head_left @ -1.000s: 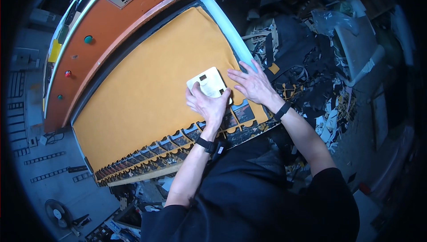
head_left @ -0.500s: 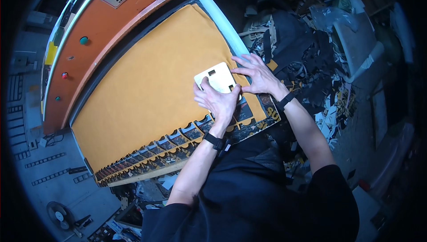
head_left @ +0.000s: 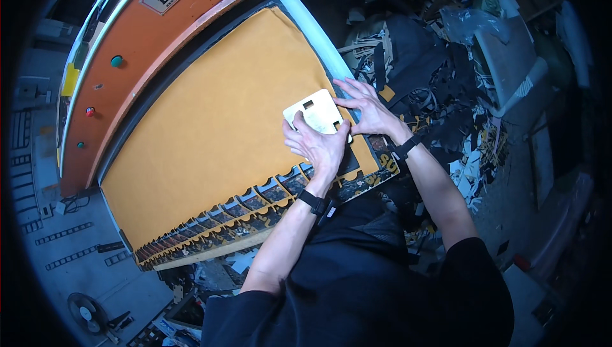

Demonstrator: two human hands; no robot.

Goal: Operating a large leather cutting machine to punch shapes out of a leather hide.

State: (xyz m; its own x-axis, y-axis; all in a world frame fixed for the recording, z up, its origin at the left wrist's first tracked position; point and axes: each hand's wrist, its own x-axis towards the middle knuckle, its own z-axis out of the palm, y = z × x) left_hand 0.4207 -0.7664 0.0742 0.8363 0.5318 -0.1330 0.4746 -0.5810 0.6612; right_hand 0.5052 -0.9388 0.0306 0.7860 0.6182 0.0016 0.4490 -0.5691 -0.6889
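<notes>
In the head view, a white plate is being held by the left hand's finger-and-thumb grip over a yellow sheet, toward its right corner. The right hand is being held wide beside it; contact cannot be told. A row of openings is already being shown along the near edge; the broad remainder is being left uncut. The sheet is being supported by a dark board, bordered by an orange machine; scraps are being seen rightward.
</notes>
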